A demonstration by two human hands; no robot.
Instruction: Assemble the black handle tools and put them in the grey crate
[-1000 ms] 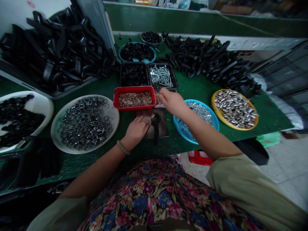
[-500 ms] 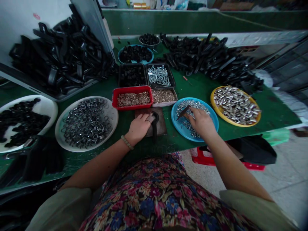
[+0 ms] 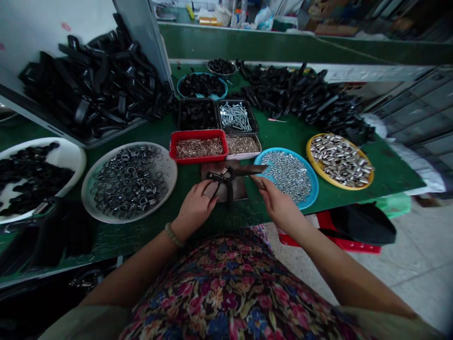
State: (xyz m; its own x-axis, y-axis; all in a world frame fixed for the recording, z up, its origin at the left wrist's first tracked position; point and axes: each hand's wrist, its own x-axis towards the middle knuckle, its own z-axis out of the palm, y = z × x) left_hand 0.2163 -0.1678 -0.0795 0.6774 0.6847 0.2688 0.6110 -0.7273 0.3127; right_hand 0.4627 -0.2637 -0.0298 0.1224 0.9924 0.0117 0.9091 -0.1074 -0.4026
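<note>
My left hand (image 3: 198, 205) is closed on a small black part with a metal piece (image 3: 224, 173), over a dark square plate (image 3: 240, 190). A black ring-ended part with a stem (image 3: 230, 192) lies on that plate. My right hand (image 3: 281, 205) pinches a dark, flat, tapered tool (image 3: 251, 170) whose narrow end points left and meets the black part. The exact contact point is too small to make out. Beside the right hand stands a blue plate (image 3: 313, 191) of small shiny nuts (image 3: 290, 174).
A red tray (image 3: 173, 153) of brass-coloured pins sits behind the plate. Left is a white dish (image 3: 171, 182) of metal rings; right, a yellow dish (image 3: 308, 153) of metal sleeves. Screws (image 3: 236, 116) fill a black tray. Black handles (image 3: 106, 85) are heaped in a grey bin.
My right hand has moved left from the blue plate to the dark square plate, with the tapered tool. My left hand has shifted slightly left and down, and the black part now shows at its fingertips.
</note>
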